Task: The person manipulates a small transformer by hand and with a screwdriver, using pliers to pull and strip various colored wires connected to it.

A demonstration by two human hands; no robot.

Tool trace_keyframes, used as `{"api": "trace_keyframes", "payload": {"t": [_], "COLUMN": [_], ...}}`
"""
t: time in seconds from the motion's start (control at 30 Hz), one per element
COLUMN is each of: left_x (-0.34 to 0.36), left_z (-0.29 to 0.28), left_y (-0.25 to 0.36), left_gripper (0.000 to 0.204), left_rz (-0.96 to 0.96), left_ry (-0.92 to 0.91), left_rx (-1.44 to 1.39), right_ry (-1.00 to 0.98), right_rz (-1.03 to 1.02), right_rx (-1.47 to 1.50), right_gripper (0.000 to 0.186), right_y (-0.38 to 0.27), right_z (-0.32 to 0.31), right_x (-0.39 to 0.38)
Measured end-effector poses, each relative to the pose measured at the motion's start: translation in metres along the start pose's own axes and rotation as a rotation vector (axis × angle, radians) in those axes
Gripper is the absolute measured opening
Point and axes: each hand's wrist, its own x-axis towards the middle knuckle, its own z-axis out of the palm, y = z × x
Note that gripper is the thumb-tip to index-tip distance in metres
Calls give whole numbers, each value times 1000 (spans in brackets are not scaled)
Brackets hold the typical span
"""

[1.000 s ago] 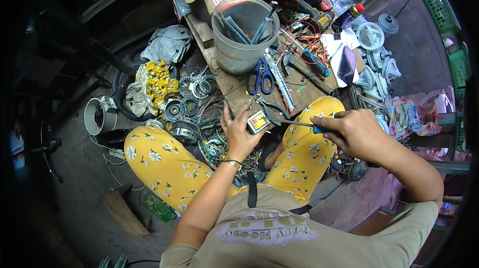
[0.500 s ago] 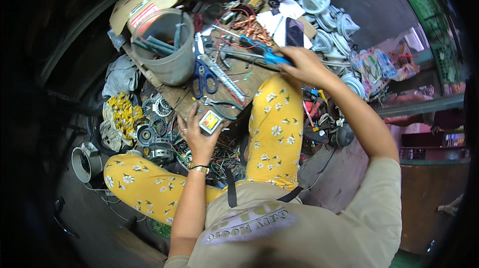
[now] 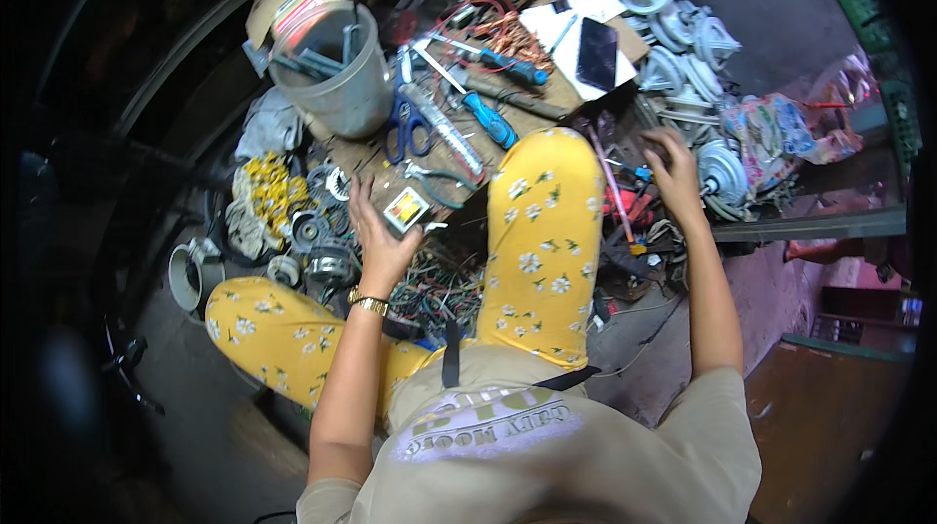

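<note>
Both hands split: left hand (image 3: 376, 231) still grips the small part (image 3: 407, 209); right hand (image 3: 673, 161) dropped the screwdriver (image 3: 485, 118), now rummaging in clutter, fingers probably empty.

The wooden board (image 3: 547, 100) is crowded: a grey bucket (image 3: 337, 75) blocks its left end, with scissors (image 3: 405, 129), screwdrivers (image 3: 488, 119) and a phone (image 3: 595, 51) lying across the rest. White pulleys (image 3: 698, 46) and tangled wires (image 3: 439, 280) hem in both sides. Bare floor (image 3: 761, 270) opens at the right, beyond the raised knee (image 3: 547, 192).
</note>
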Motion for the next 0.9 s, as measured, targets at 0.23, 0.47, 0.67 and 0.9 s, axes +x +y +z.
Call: {"api": "trace_keyframes", "payload": {"t": [0.23, 0.47, 0.67, 0.9], "left_x": [32, 7, 9, 9], "left_z": [-44, -25, -6, 0], "left_y": [33, 17, 16, 8], "left_gripper": [58, 74, 48, 46], "left_rz": [109, 69, 12, -8], "left_ry": [-11, -181, -91, -55], "left_rx": [143, 245, 198, 170], "right_ry": [117, 346, 529, 338], "right_rz": [359, 448, 610, 940], "right_rx": [88, 183, 5, -144], "right_gripper": [21, 19, 21, 19], "right_y": [58, 59, 132, 161], "right_z": [10, -6, -23, 26], "right_x": [-97, -104, -166, -279]}}
